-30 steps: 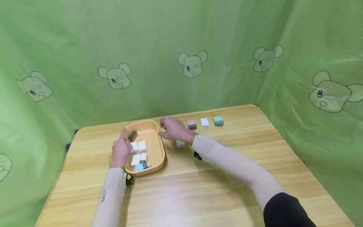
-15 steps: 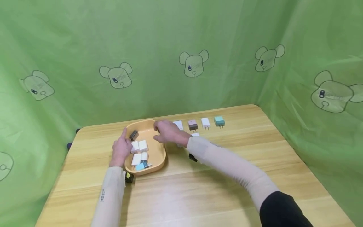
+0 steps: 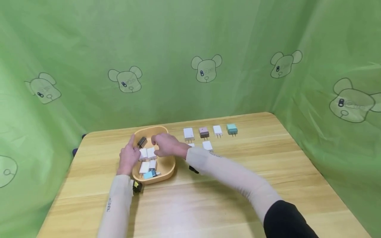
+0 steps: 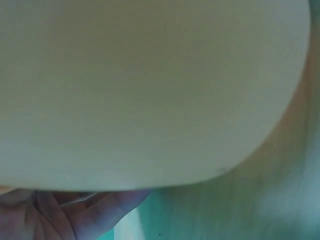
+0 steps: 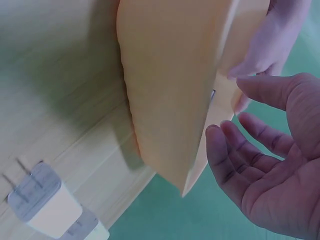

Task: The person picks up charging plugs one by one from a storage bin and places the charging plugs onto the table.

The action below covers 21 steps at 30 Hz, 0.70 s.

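Note:
My left hand (image 3: 128, 158) grips the left rim of an orange tray (image 3: 154, 180), the thumb on the inner side. In the left wrist view the tray's wall (image 4: 150, 100) hides most of that hand. Over the tray's right side reaches my right hand (image 3: 168, 144); the right wrist view shows its fingers loosely bent with nothing between them. Inside lie a black charger plug (image 3: 142, 142), several white charger plugs (image 3: 144, 167) and a blue one (image 3: 148, 175). One white plug (image 3: 151, 153) is close to the right fingertips; contact cannot be told.
Right of the tray, a large white plug (image 3: 188, 133), a pink-and-brown plug (image 3: 203, 132), a small white plug (image 3: 217, 130) and a teal plug (image 3: 232, 129) form a back row. Another white plug (image 3: 207, 145) lies in front, beside one mostly hidden by my right arm. Green curtains (image 3: 166, 99) enclose the table.
My right hand has moved left from beside the tray to over its inside, uncovering the large white plug on the table. The left hand stays on the rim.

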{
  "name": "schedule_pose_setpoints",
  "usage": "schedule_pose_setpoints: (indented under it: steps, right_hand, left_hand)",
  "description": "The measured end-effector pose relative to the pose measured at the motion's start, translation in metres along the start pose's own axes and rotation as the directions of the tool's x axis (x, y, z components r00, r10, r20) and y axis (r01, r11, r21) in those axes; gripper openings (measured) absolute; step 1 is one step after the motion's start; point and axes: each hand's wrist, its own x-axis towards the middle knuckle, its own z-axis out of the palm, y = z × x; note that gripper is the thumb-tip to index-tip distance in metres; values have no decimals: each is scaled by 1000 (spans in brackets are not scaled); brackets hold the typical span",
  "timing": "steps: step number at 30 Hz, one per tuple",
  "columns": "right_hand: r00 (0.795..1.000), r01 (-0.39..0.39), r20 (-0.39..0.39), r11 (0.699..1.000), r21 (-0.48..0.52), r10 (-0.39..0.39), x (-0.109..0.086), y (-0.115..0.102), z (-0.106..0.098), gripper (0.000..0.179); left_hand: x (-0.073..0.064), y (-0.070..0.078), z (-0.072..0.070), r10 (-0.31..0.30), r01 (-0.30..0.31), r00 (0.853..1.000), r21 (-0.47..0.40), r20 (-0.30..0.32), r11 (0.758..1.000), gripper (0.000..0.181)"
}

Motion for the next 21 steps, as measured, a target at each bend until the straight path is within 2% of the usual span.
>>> schedule_pose_setpoints:
  steps: [8,12,21]
  right_hand:
    - [999,21,46,998,-59,-19,11,-7,13,42]
    - [996,17,91,999,-43,-13,17,-7,21,48]
    - [987,35,154,999,-2,-34,19,-5,29,52]
  left_hand:
    - [2,-1,5,-2,3,1000,45,-19,999,71]
    - [2,0,5,-17,17,1000,34,-9,999,73]
    - [4,1,5,-16,17,999,44,-29,999,72]
